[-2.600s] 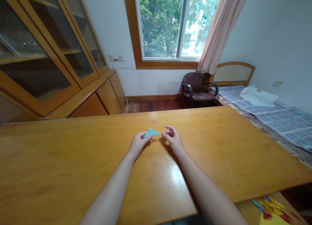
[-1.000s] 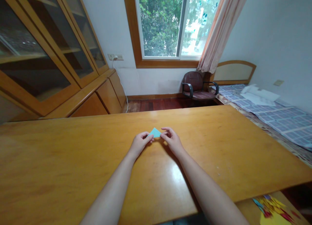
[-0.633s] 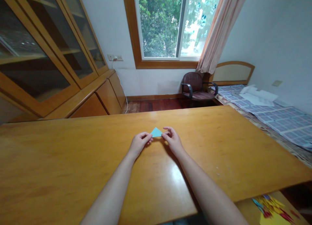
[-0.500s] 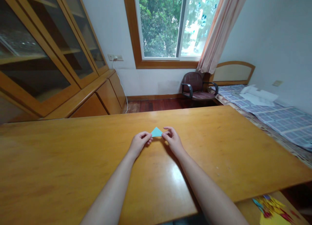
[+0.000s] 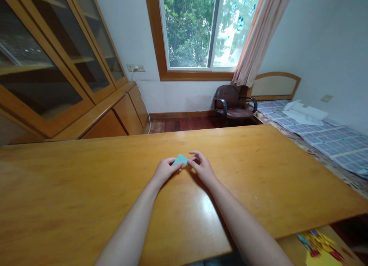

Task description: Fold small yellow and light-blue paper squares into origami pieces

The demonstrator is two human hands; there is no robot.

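A small light-blue piece of folded paper [image 5: 180, 159], roughly triangular, is held just above the wooden table between my two hands. My left hand [image 5: 167, 169] grips its left part, with the thumb lying across the lower edge and the other fingers mostly behind it. At the paper's right corner, my right hand [image 5: 201, 166] pinches with thumb and a fingertip, while another finger is raised and curved above. My left fingers hide part of the paper's lower edge.
The wooden table [image 5: 86, 189] spans the foreground. Below its right front corner, a lower surface carries a colourful yellow, red and blue pile [image 5: 322, 245]. Beyond the table stand a maroon armchair [image 5: 230, 101], a bed [image 5: 324, 131] and a glass-doored cabinet [image 5: 89, 101].
The paper has shifted slightly left and tilted, its peak now further left. My left thumb has slid inward along its lower edge; my right hand has moved a little left.
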